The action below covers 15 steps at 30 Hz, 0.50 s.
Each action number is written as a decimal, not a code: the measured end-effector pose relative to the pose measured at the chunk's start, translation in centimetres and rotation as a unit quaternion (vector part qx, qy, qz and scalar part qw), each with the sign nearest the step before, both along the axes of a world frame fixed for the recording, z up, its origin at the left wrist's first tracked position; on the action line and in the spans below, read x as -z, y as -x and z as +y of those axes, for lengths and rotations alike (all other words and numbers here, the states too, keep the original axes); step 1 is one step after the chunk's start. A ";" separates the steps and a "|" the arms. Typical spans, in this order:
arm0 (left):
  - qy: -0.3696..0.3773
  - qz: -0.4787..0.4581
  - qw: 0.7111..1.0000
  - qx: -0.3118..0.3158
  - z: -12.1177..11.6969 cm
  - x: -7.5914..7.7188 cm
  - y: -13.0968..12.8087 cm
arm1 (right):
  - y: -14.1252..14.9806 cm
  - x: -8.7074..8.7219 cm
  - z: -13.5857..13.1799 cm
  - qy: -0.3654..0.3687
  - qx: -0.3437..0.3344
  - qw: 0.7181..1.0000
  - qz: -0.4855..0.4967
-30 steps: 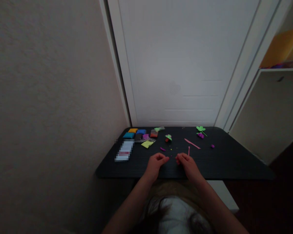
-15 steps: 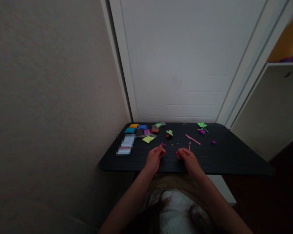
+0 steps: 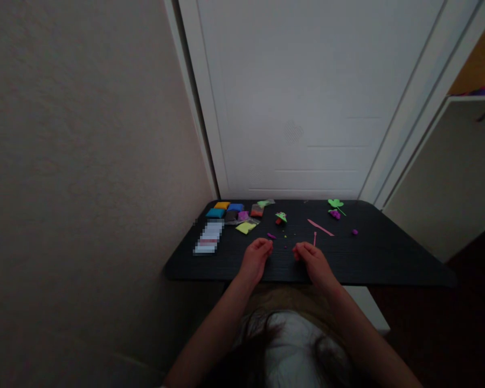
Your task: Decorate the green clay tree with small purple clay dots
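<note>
Over the front of the black table (image 3: 372, 264), my left hand (image 3: 257, 255) is closed with thumb and fingers pressed together; anything in it is too small to make out. My right hand (image 3: 310, 256) is also closed, a short gap to the right, its fingertips curled inward and their contents hidden. Just beyond the left fingertips lies a purple clay strip (image 3: 271, 236). Tiny yellow and purple crumbs (image 3: 285, 247) are scattered between the hands. A pink stick tool (image 3: 315, 237) lies past my right hand. Farther back is a small green-topped clay figure (image 3: 281, 217) with a red part.
Several coloured clay packets (image 3: 222, 206) lie at the back left, a yellow packet (image 3: 247, 227) nearest. A blurred white rectangle (image 3: 209, 237) is at left. Rightward are a pink knife (image 3: 320, 227), purple clay cluster (image 3: 335, 214), green flower-shaped piece (image 3: 335, 203) and purple ball (image 3: 354, 232).
The left fingers have drawn together a little more, the fingertips shifting slightly. My right hand stays almost in place. The whole view has tilted slightly; the table objects have not moved.
</note>
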<state>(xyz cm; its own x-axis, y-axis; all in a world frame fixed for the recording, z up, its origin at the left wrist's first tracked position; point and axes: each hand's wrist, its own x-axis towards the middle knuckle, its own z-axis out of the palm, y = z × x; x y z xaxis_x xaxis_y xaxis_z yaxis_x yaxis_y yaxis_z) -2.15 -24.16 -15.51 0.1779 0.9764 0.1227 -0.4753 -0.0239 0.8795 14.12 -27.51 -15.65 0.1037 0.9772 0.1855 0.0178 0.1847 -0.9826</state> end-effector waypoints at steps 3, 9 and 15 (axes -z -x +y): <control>-0.002 0.004 1.000 0.004 -0.1 0.0 0.0 | 0.1 -0.1 -0.1 -0.007 0.002 1.000 0.006; 0.001 -0.003 1.000 -0.009 -0.2 -0.2 -0.1 | 0.1 -0.2 -0.1 -0.014 -0.005 1.000 0.008; 0.010 -0.004 1.000 -0.009 -0.1 -0.2 -0.2 | 0.1 -0.4 -0.2 -0.013 -0.008 1.000 0.007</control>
<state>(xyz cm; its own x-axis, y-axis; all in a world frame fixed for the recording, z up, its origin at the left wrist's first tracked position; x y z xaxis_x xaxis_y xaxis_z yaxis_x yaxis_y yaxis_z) -1.95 -24.25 -15.31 0.1585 0.9818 0.1045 -0.4819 -0.0155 0.8761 14.04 -27.68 -15.29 0.0904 0.9736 0.2097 0.0013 0.2104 -0.9776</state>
